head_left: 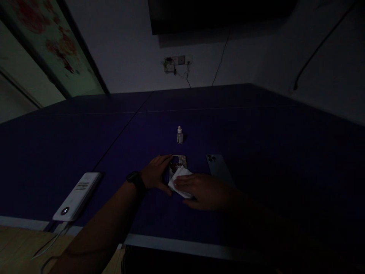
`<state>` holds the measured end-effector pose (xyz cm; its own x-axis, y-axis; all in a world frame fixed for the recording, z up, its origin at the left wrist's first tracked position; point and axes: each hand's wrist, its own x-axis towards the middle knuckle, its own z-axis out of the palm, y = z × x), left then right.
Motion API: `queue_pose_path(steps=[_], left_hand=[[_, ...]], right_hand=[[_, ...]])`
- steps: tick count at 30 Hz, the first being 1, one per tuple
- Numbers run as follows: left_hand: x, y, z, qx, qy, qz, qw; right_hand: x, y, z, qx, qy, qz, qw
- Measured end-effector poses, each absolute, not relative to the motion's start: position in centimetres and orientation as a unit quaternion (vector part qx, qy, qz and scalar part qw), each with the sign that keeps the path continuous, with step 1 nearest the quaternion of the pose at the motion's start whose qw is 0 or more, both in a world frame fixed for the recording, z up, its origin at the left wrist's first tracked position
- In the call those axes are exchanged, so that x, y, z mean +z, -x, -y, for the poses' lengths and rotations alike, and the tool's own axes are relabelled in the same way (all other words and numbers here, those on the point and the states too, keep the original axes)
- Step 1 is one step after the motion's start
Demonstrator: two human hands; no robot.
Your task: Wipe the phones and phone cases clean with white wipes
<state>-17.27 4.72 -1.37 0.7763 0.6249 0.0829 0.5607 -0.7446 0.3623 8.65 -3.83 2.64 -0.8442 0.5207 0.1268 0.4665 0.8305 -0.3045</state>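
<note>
Nearest us, a black watch (136,180) wraps the left wrist. Our left hand (156,173) curves over the left side of a phone with its back off (178,163), the fingers lying across its metal frame; we cannot tell whether they grip it. Our right hand (203,192), open and palm down, presses a crumpled white wipe (180,182) onto the phone's lower half. The phone lies flat on a dark blue table (256,160), its shiny inner parts showing. Just right of it lies a smooth grey phone back (218,167) with round camera holes. To the left, a white plastic power bank (76,196) lies near the table's edge, with a thin cable running down toward a wooden surface (19,247). Farther on, a small plastic dropper bottle (179,136) stands upright. Beyond the table, a wall socket (176,64) sits on the pale wall (122,49), with thin wires hanging from it.
</note>
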Motion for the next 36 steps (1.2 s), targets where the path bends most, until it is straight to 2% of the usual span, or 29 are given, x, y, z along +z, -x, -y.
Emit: queue_pose_path(steps=[10,22,28,36], left_hand=[[-1.1,17.1,-4.6,0.095,-0.925,-0.33,0.164],[-1.3,17.2,-4.6,0.108,-0.928,-0.319,0.159],[-1.2,17.1,-4.7,0.101,-0.926,-0.325,0.165],[-1.3,17.1,-4.6,0.101,-0.927,-0.322,0.162]], right_hand=[[2.9,-8.9,3.8,0.113,0.257,0.958,0.058],[2.8,-8.8,3.8,0.113,0.258,0.958,0.056],[2.6,-8.1,3.9,0.119,0.253,0.956,0.085],[3.1,-8.7,4.2,0.135,0.242,0.959,0.055]])
